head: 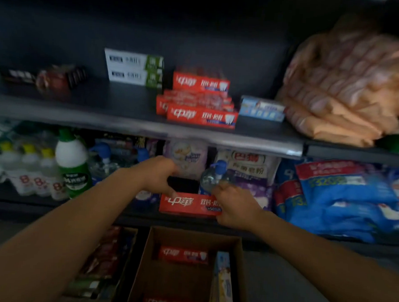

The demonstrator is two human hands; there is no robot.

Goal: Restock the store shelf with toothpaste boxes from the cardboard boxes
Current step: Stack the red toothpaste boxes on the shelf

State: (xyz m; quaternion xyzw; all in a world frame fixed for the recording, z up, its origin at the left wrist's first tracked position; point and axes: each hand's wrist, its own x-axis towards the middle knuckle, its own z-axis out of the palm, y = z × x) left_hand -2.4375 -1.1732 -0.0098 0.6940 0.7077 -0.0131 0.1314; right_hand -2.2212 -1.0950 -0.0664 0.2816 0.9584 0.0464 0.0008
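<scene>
Both hands hold one red toothpaste box (186, 204) level in front of the lower shelf. My left hand (159, 177) grips its left end from above, and my right hand (233, 208) grips its right end. On the upper shelf (126, 121) lie several red toothpaste boxes (201, 116) in a stack, two white-and-green boxes (133, 69) behind them and a light blue box (262, 109) to the right. Below my arms stands an open cardboard box (185, 233) with red boxes (183, 255) and a pale upright box (221, 281) inside.
A second cardboard box (109, 261) with mixed packs sits left of the first. Bottles (72, 162) and blue bags (344, 200) fill the lower shelf. Orange-pink packs (345, 89) are piled at the upper shelf's right end; dark packets (49, 78) lie at its left.
</scene>
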